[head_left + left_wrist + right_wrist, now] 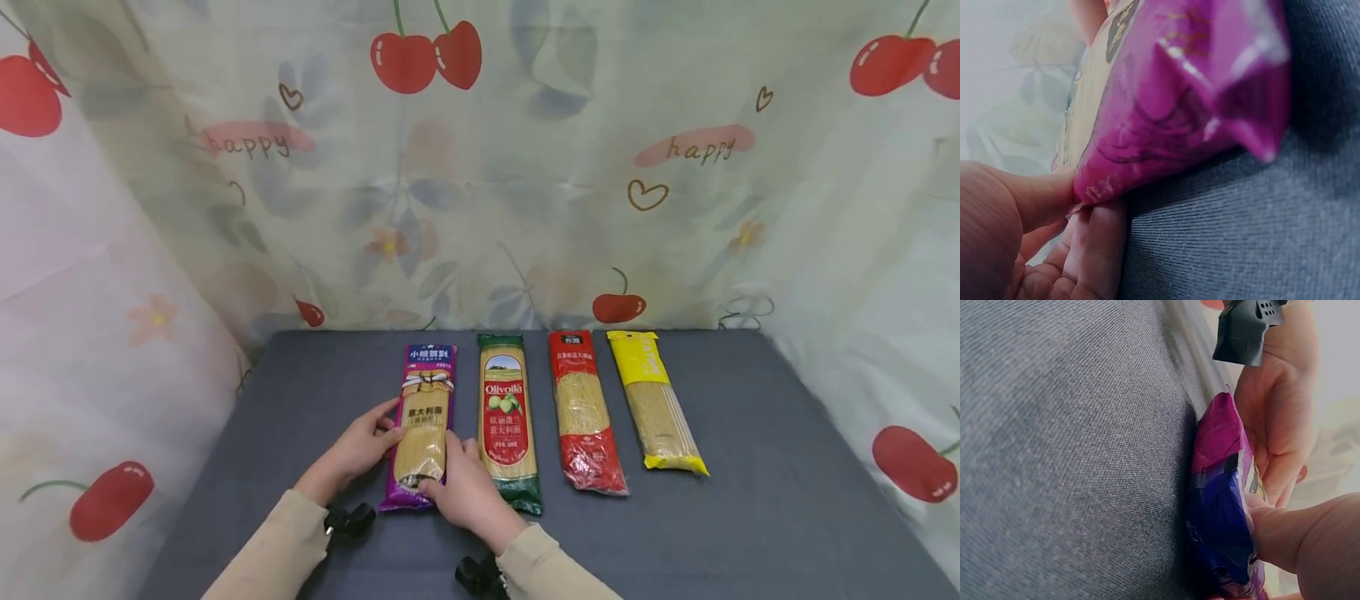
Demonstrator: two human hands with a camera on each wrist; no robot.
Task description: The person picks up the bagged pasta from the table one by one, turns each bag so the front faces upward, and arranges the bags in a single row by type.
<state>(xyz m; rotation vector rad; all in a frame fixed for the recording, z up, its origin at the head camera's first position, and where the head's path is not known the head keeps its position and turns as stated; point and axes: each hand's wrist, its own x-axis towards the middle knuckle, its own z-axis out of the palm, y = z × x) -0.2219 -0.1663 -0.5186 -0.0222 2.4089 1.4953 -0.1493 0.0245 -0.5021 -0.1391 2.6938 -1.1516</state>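
Note:
A purple packet of spaghetti (426, 400) with a clear middle lies lengthwise on the grey cloth, at the left end of a row. My left hand (357, 448) pinches its left edge between thumb and fingers. Lower down, the right hand (471, 493) holds the right edge, its thumb across the bottom part. In the left wrist view the crinkled purple end (1166, 106) rests close over the cloth, with fingertips tucked under the edge. The right wrist view shows a thumb (1275, 531) pressed on the packet's dark blue and purple side.
Right of it lie a green-ended Olivoilà spaghetti packet (507, 417), a red one (587, 417) and a slanted yellow one (658, 408). The right hand overlaps the green packet's lower left side. A patterned curtain (480, 250) stands behind the grey tabletop (750, 533) and along both sides.

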